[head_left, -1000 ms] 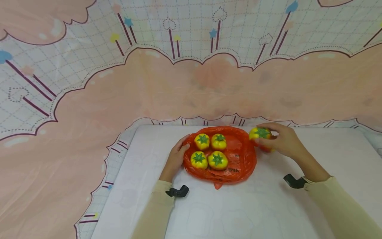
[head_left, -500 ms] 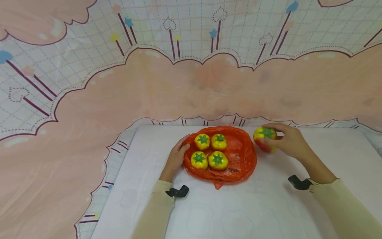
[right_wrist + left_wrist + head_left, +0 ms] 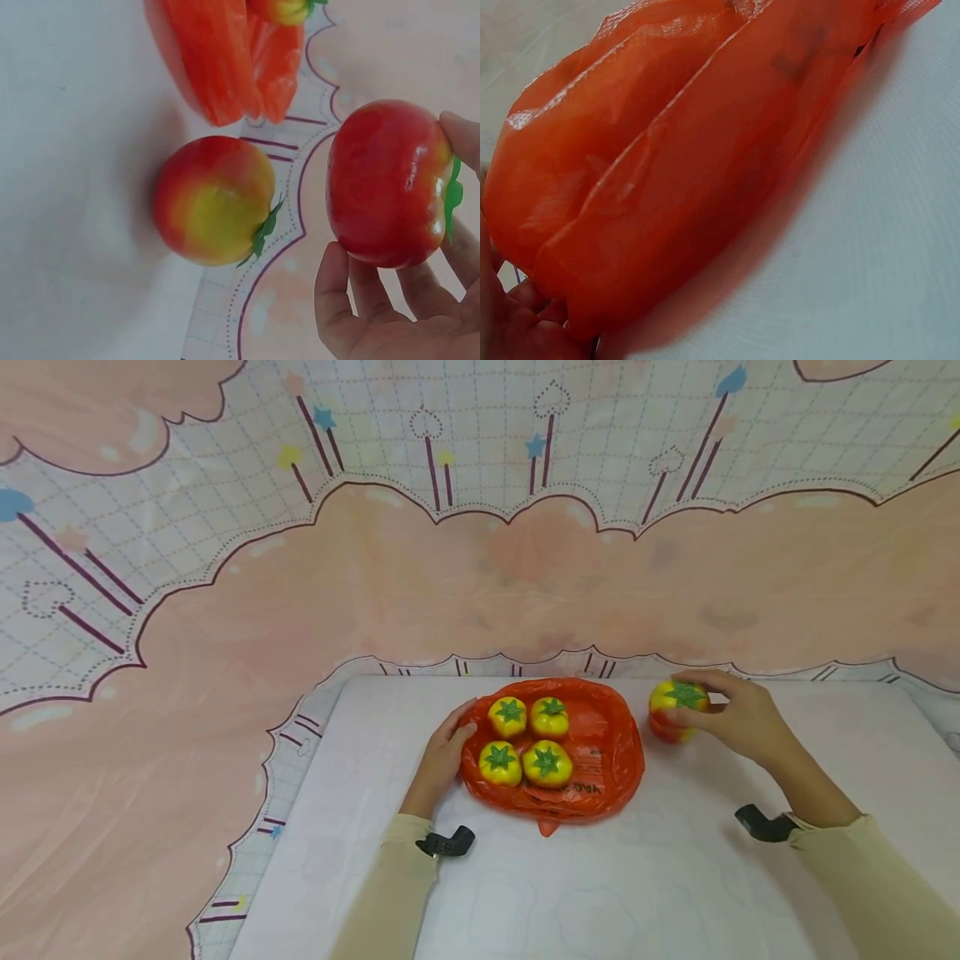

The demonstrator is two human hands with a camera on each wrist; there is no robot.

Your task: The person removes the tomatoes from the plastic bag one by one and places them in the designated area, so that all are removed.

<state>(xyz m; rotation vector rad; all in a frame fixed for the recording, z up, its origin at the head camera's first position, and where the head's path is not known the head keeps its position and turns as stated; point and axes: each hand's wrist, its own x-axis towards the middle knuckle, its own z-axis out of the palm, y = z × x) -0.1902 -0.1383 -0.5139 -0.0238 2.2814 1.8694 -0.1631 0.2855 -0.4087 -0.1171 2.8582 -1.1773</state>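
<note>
Your left hand pinches the left rim of the red plastic bag, thin and crinkled, its far side near the back edge of the worktop; white surface stretches from the bag's front toward you. To the bag's right, your right hand grasps the glossy red fruit, green-capped, in its fingers, apart from a rounded second fruit near the bag. Inside the bag sit four smooth yellow fruits.
</note>
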